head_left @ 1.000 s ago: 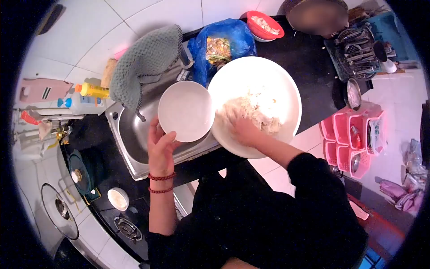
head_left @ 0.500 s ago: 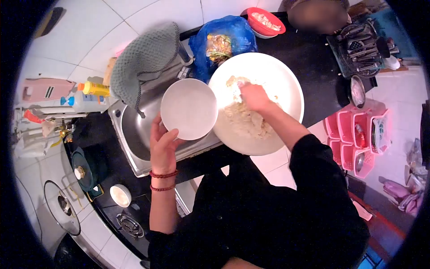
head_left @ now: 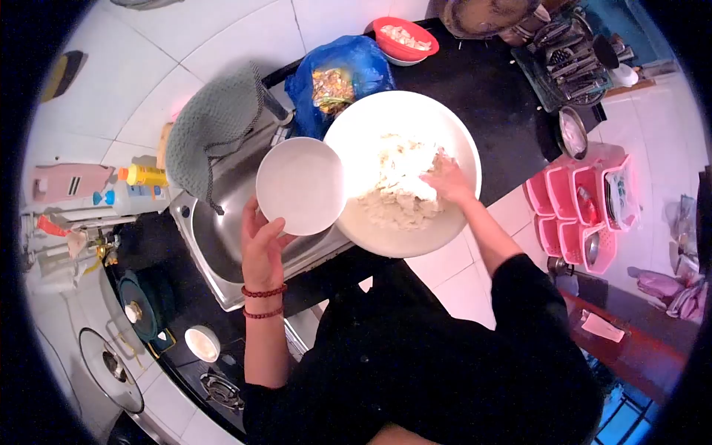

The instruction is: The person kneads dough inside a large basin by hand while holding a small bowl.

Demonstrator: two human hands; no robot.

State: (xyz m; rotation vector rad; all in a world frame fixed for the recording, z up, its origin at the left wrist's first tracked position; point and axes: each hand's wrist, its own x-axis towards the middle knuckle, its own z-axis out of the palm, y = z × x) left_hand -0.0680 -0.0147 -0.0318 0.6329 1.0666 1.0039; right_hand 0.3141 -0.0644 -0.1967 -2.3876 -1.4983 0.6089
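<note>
My left hand (head_left: 263,241) grips a white bowl (head_left: 301,185) by its lower left edge, thumb and fingers at the rim. This bowl is held over the sink's edge, close beside a large white basin (head_left: 463,222). Inside the basin lies a lumpy, floury dough (head_left: 400,196), wet-looking toward the near side and whiter toward the middle. My right hand (head_left: 449,180) reaches into the basin at its right side, fingers stretched apart and touching the dough. Some fingertips are hidden in the flour.
Left of the basin is a steel sink (head_left: 222,252) with a grey-green cloth (head_left: 215,141) draped over it. Behind stand a blue plastic bag (head_left: 363,63) with food scraps and a red bowl (head_left: 406,46) of pale pieces. A small white bowl (head_left: 202,343) sits near the stove.
My right hand has moved from the basin's far middle to its right side, and its fingers have spread. More white flour shows on the dough. My left hand still holds the bowl.
</note>
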